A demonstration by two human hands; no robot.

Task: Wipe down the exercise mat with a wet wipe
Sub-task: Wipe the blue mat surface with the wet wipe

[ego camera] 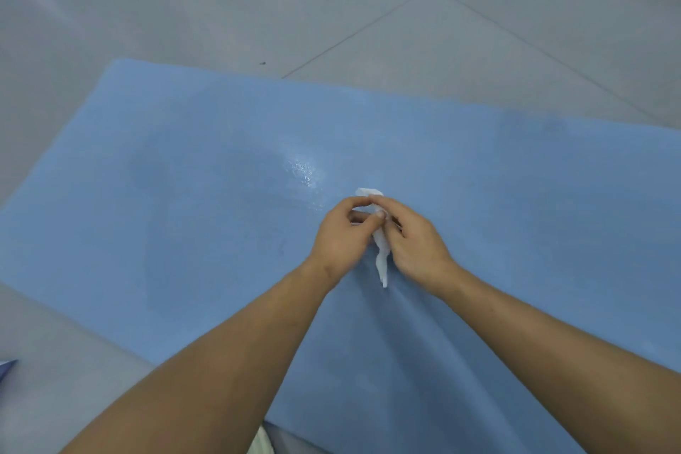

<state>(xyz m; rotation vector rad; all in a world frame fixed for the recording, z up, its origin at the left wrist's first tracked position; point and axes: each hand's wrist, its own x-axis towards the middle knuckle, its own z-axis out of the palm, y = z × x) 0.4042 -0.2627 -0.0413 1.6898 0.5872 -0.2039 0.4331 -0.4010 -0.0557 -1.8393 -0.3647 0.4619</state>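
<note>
My two grips hold the wet wipe point(382, 262) over the blue mat point(166, 195).

The mat lies flat on the gray floor point(221, 4). A shiny wet spot point(304, 171) is on the mat, near my hands and a bit farther from me. My left grip point(341, 232) pinches the wipe with curled fingers. The white, scrunched wipe sits between my two grips. It pokes out at the top and hangs down in a thin tail. I cannot tell if the tail touches the mat. My right grip point(412, 243) pinches the wipe too, right beside the left one.
</note>
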